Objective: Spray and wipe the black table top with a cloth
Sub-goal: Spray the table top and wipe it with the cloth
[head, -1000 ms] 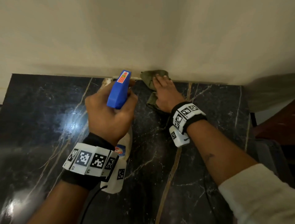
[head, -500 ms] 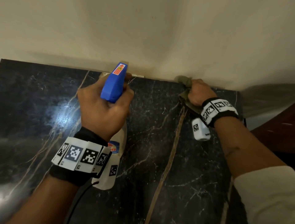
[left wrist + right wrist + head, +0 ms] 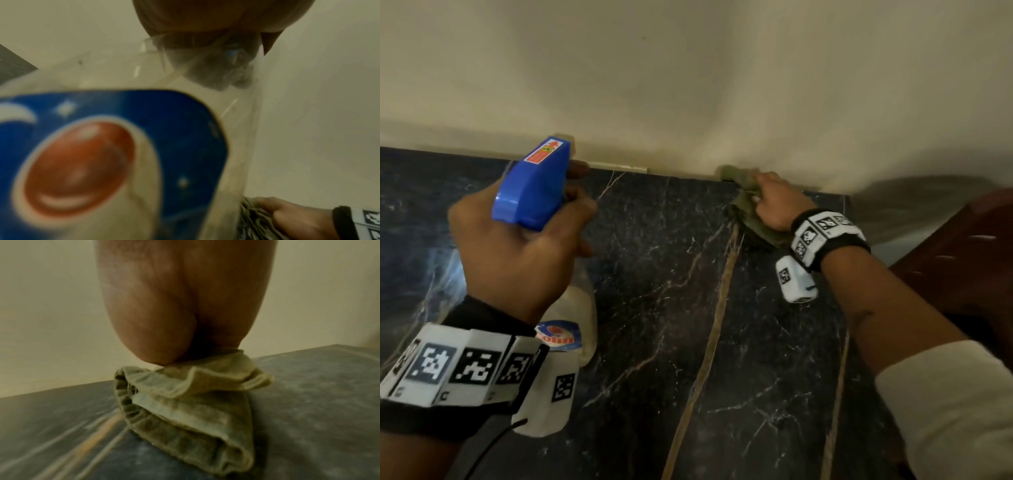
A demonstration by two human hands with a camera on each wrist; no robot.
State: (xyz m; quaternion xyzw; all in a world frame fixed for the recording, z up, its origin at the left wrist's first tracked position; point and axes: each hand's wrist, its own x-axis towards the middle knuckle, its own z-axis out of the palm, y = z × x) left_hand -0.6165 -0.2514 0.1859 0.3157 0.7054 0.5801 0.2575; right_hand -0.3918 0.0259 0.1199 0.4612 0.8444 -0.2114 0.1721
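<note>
My left hand [image 3: 524, 240] grips a clear spray bottle [image 3: 571, 329] with a blue trigger head [image 3: 534, 185], held above the left part of the black marble table top [image 3: 688, 325]. The bottle's blue and red label [image 3: 102, 154] fills the left wrist view. My right hand [image 3: 770, 202] holds a bunched olive-green cloth [image 3: 743, 202] down on the table at its back edge, against the wall. In the right wrist view the folded cloth [image 3: 185, 410] lies on the stone under my palm [image 3: 174, 305]. My fingers are hidden there.
A cream wall [image 3: 688, 85] runs along the table's back edge. The table's right edge [image 3: 849, 308] stands just beside my right forearm, with dark brown furniture [image 3: 962, 257] beyond it. A tan vein [image 3: 709, 342] crosses the marble.
My right hand has slid the cloth rightward along the back edge, from beside the spray head toward the right corner. The left hand keeps the bottle in about the same place.
</note>
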